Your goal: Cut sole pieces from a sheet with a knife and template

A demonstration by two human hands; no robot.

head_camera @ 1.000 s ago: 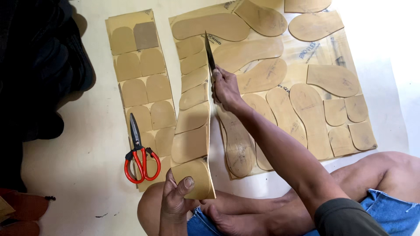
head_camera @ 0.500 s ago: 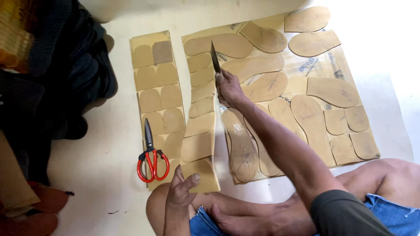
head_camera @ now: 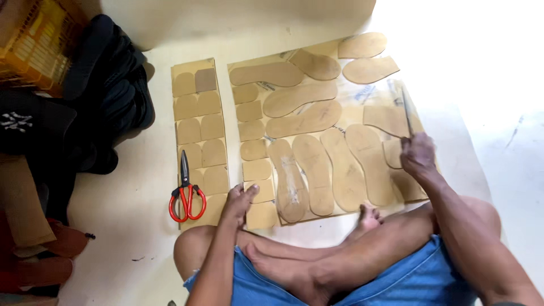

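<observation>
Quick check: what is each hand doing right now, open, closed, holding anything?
Left hand: open, fingers resting on the tan sheet near its lower left corner.
Right hand: closed on a knife.

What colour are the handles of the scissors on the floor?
Red, on the scissors, clearest in the head view.

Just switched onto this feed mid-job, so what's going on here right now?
A person sits cross-legged on the floor at a tan sheet covered with sole-shaped and small rounded pieces. The right hand grips a knife, its blade on the sheet's right side. The left hand presses the sheet's near-left corner. A narrower strip lies apart to the left, with red-handled scissors resting on it. Dark bundles are heaped further left.
</observation>
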